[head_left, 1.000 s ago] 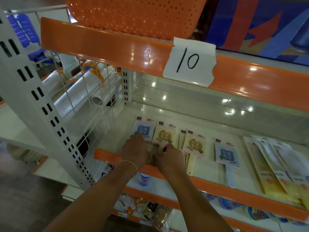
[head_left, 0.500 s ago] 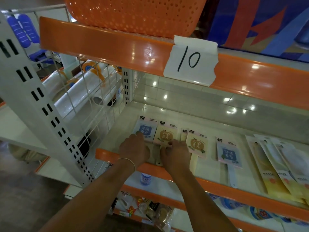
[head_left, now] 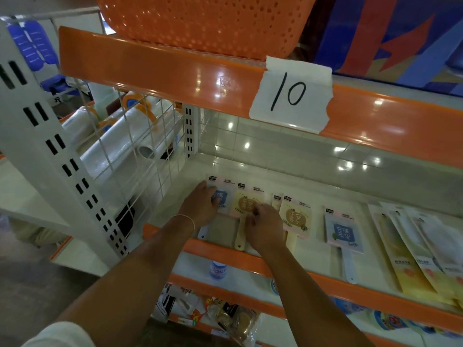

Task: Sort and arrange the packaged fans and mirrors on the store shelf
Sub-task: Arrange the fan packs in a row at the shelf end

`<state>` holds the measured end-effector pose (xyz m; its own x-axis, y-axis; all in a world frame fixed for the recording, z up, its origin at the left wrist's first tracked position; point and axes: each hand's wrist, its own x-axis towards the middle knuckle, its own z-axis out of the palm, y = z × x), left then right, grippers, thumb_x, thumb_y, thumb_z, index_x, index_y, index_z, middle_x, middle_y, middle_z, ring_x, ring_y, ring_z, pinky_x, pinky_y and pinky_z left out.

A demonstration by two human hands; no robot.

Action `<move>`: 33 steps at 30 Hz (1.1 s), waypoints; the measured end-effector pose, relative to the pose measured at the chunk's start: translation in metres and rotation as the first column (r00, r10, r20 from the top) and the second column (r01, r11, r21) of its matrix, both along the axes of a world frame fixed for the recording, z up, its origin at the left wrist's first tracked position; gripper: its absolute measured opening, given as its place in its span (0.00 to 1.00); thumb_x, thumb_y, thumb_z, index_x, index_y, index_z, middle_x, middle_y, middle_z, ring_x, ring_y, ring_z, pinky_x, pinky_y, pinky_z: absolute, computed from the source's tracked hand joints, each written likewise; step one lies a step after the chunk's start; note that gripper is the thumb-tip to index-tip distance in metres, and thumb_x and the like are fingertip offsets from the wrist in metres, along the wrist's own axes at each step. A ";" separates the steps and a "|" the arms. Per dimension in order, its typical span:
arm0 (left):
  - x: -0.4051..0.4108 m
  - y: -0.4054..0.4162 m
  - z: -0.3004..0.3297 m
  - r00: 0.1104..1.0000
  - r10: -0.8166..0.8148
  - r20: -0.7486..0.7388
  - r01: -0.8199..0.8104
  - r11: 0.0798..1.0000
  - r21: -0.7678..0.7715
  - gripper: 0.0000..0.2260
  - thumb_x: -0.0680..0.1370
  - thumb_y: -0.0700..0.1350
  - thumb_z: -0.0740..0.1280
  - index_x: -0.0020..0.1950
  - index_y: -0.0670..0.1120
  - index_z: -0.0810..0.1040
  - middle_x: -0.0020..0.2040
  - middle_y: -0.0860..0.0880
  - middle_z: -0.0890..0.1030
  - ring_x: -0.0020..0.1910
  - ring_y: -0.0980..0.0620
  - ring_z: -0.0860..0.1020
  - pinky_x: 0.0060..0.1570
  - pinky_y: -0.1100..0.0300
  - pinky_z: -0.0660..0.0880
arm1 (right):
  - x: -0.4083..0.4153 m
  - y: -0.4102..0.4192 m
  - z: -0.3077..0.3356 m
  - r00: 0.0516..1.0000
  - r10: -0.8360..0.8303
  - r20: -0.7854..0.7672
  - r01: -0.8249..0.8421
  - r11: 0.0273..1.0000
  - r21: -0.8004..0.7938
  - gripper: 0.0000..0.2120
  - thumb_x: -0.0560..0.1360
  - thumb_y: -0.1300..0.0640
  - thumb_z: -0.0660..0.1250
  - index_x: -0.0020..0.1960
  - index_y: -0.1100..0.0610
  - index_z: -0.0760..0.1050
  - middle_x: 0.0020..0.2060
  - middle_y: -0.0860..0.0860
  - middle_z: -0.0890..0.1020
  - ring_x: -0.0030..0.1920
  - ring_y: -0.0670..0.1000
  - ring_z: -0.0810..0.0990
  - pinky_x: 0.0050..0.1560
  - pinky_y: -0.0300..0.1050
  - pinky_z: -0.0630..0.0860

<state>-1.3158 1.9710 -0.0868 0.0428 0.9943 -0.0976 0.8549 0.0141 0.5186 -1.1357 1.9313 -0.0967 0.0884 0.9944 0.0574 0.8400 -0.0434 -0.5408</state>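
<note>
Both hands are down on the white shelf (head_left: 288, 186), close to its left end beside the wire grid divider (head_left: 140, 156). The left hand (head_left: 200, 206) lies on the blue packaged fan (head_left: 221, 194) at the far left, its fingers bent down over the pack's face; whether they actually clasp it I cannot tell. The right hand (head_left: 265, 226) sits over the lower part of the cream packaged fan (head_left: 246, 204) just beside it, fingers curled tight at the pack's edge as if nipping it, though the grip itself is hidden under the knuckles. The two fans lie flat, side by side, their handles pointing toward the orange shelf lip (head_left: 225, 251). Further right along the same shelf lie another cream fan (head_left: 297, 217) with a second pack peeking out behind it, then a separate blue fan (head_left: 344, 234), and well apart at the right end a fanned stack of long yellow and white packets (head_left: 413, 246). On the orange edge of the shelf above hangs a paper tag (head_left: 290, 96) marked 10, with an orange perforated basket (head_left: 200, 23) sitting on top.
</note>
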 end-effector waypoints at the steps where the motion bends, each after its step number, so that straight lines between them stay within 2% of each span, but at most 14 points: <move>1: 0.000 -0.001 -0.001 1.000 -0.002 -0.003 0.002 1.000 0.008 0.22 0.83 0.49 0.58 0.76 0.45 0.63 0.79 0.44 0.54 0.77 0.46 0.56 0.74 0.53 0.56 | 0.000 0.000 -0.002 1.000 0.003 0.010 -0.003 1.000 0.002 0.16 0.76 0.53 0.60 0.58 0.61 0.77 0.57 0.58 0.79 0.58 0.56 0.76 0.59 0.50 0.75; 8: 0.003 -0.008 -0.003 1.000 -0.004 -0.020 0.006 0.998 0.060 0.22 0.83 0.49 0.56 0.76 0.44 0.61 0.79 0.43 0.53 0.76 0.45 0.58 0.72 0.54 0.59 | 0.003 -0.001 -0.006 1.000 0.013 0.018 -0.013 1.000 0.004 0.16 0.77 0.52 0.60 0.57 0.60 0.77 0.57 0.59 0.78 0.59 0.58 0.75 0.58 0.50 0.74; 12: 0.006 -0.015 -0.005 1.000 0.015 0.016 -0.017 0.993 0.119 0.20 0.83 0.47 0.57 0.74 0.43 0.64 0.77 0.40 0.55 0.74 0.42 0.61 0.70 0.53 0.62 | 0.006 -0.004 -0.005 0.999 0.034 0.011 -0.034 0.999 -0.018 0.18 0.78 0.50 0.59 0.61 0.59 0.77 0.59 0.60 0.78 0.61 0.59 0.74 0.62 0.49 0.72; 15: 0.012 -0.017 0.000 0.996 0.081 -0.023 -0.077 0.987 0.140 0.20 0.81 0.45 0.60 0.73 0.43 0.66 0.76 0.39 0.57 0.75 0.41 0.58 0.71 0.51 0.60 | 0.009 -0.008 0.002 1.000 0.028 0.010 -0.028 0.998 0.065 0.16 0.79 0.53 0.58 0.60 0.58 0.77 0.59 0.59 0.78 0.65 0.58 0.72 0.64 0.47 0.68; 17: 0.021 -0.022 0.009 0.989 0.129 -0.069 -0.117 0.980 0.163 0.23 0.79 0.44 0.63 0.73 0.45 0.65 0.76 0.38 0.55 0.75 0.40 0.55 0.72 0.49 0.58 | 0.017 -0.015 0.010 1.000 0.000 -0.008 0.001 0.986 0.167 0.15 0.78 0.56 0.62 0.60 0.61 0.78 0.59 0.60 0.79 0.65 0.59 0.73 0.65 0.47 0.67; 18: 0.026 -0.025 0.014 0.988 0.138 -0.075 -0.122 0.974 0.192 0.23 0.78 0.44 0.63 0.73 0.45 0.65 0.76 0.38 0.56 0.75 0.39 0.55 0.73 0.48 0.57 | 0.024 -0.018 0.014 0.999 -0.033 -0.004 0.033 0.980 0.196 0.14 0.77 0.56 0.64 0.59 0.62 0.79 0.57 0.60 0.80 0.62 0.59 0.75 0.64 0.47 0.68; 20: 0.041 -0.033 0.025 0.991 0.115 -0.066 -0.091 0.953 0.289 0.21 0.76 0.42 0.63 0.70 0.44 0.68 0.74 0.39 0.61 0.73 0.40 0.58 0.71 0.47 0.60 | 0.042 -0.025 0.016 0.990 -0.136 0.043 0.125 0.972 0.197 0.15 0.72 0.52 0.65 0.54 0.60 0.80 0.49 0.58 0.81 0.54 0.60 0.78 0.54 0.47 0.71; 21: 0.049 -0.038 0.031 0.994 0.080 -0.069 -0.052 0.939 0.340 0.19 0.76 0.42 0.62 0.67 0.44 0.71 0.70 0.40 0.66 0.70 0.41 0.62 0.68 0.49 0.64 | 0.049 -0.030 0.017 0.980 -0.188 0.061 0.175 0.969 0.174 0.17 0.69 0.50 0.63 0.53 0.59 0.80 0.46 0.58 0.81 0.50 0.60 0.78 0.49 0.46 0.71; 23: 0.071 -0.050 0.039 0.996 -0.031 -0.079 0.059 0.922 0.384 0.14 0.76 0.42 0.61 0.61 0.43 0.75 0.59 0.44 0.74 0.60 0.46 0.71 0.52 0.56 0.71 | 0.058 -0.040 0.021 0.955 -0.286 0.073 0.282 0.957 0.061 0.22 0.66 0.45 0.64 0.54 0.57 0.77 0.47 0.58 0.78 0.49 0.60 0.76 0.45 0.46 0.71; 24: 0.083 -0.057 0.042 0.994 -0.094 -0.052 0.106 0.924 0.367 0.12 0.76 0.42 0.61 0.58 0.43 0.76 0.55 0.45 0.75 0.54 0.47 0.74 0.46 0.57 0.71 | 0.060 -0.045 0.025 0.944 -0.315 0.092 0.318 0.948 -0.020 0.23 0.67 0.44 0.65 0.57 0.56 0.74 0.50 0.58 0.76 0.51 0.60 0.75 0.46 0.47 0.72; 25: 0.096 -0.064 0.043 0.990 -0.142 -0.008 0.136 0.934 0.330 0.10 0.76 0.42 0.61 0.56 0.43 0.76 0.52 0.45 0.76 0.50 0.48 0.76 0.43 0.57 0.73 | 0.062 -0.049 0.026 0.943 -0.314 0.105 0.323 0.942 -0.085 0.24 0.69 0.44 0.66 0.60 0.56 0.72 0.54 0.58 0.74 0.53 0.60 0.74 0.48 0.47 0.71; 27: 0.118 -0.075 0.046 0.981 -0.171 0.092 0.146 0.963 0.227 0.10 0.77 0.43 0.61 0.56 0.43 0.76 0.50 0.45 0.78 0.45 0.50 0.78 0.44 0.58 0.76 | 0.066 -0.054 0.029 0.958 -0.281 0.049 0.286 0.946 -0.153 0.23 0.72 0.49 0.66 0.63 0.58 0.68 0.56 0.59 0.72 0.53 0.60 0.75 0.46 0.45 0.69; 30: 0.138 -0.081 0.052 0.967 -0.136 0.214 0.133 0.991 0.029 0.09 0.78 0.45 0.63 0.56 0.43 0.75 0.49 0.48 0.79 0.43 0.54 0.75 0.38 0.66 0.68 | 0.075 -0.055 0.031 0.963 -0.263 -0.056 0.252 0.956 -0.147 0.17 0.73 0.58 0.66 0.59 0.61 0.68 0.51 0.59 0.76 0.49 0.59 0.77 0.42 0.44 0.72; 33: 0.151 -0.082 0.048 0.941 -0.065 0.333 0.103 0.990 -0.097 0.03 0.77 0.43 0.63 0.50 0.47 0.72 0.41 0.53 0.74 0.40 0.55 0.74 0.34 0.67 0.67 | 0.088 -0.058 0.032 0.972 -0.236 -0.022 0.230 0.962 -0.149 0.13 0.74 0.56 0.65 0.55 0.61 0.70 0.47 0.58 0.79 0.48 0.59 0.79 0.42 0.44 0.73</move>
